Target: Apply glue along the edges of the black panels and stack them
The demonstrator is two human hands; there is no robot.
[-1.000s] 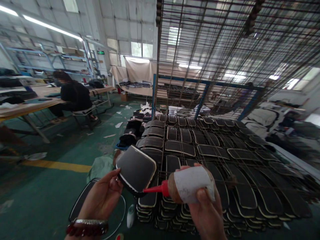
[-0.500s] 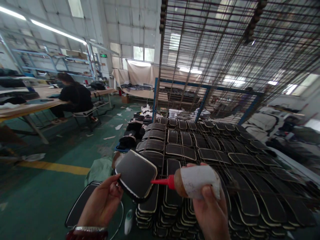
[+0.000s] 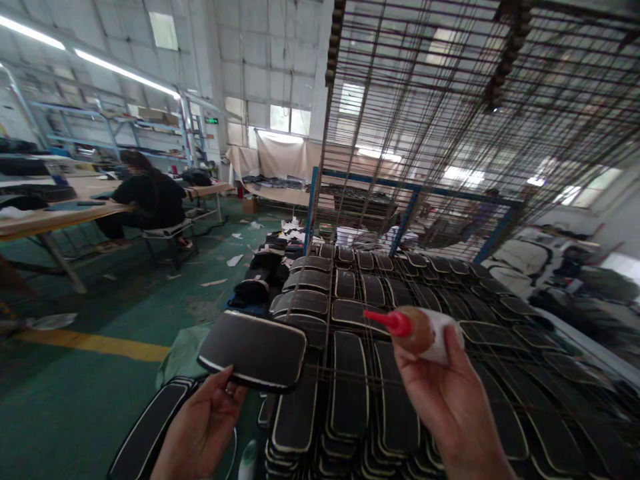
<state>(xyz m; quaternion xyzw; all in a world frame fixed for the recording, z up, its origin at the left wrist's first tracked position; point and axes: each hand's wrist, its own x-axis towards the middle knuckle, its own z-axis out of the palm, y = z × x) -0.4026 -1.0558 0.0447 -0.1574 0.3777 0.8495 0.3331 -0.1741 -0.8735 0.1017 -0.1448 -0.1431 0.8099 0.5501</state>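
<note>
Between thumb and fingers, my left hand [image 3: 207, 417] grips the near edge of a black padded panel [image 3: 255, 350]. The panel has rounded corners and a pale line along its rim. My right hand [image 3: 445, 393] is wrapped around a glue bottle [image 3: 425, 333] with a red nozzle, a brownish shoulder and a white wrap. Its nozzle points left, apart from the panel. Below and beyond both hands, stacks of similar black panels [image 3: 350, 380] with pale edges lie in rows. Another such panel [image 3: 150, 427] lies at lower left, beside my left wrist.
A wire mesh rack [image 3: 450, 100] rises tilted over the stacks, on a blue frame [image 3: 311, 210]. At left, a person in black [image 3: 150, 193] sits at a long table [image 3: 75, 213]. Green cloth [image 3: 185, 353] and paper scraps lie on the green floor [image 3: 90, 407].
My right hand has drawn the glue bottle up and right, so its nozzle has left the panel's edge. The panel in my left hand has turned and lies flatter, slightly to the left.
</note>
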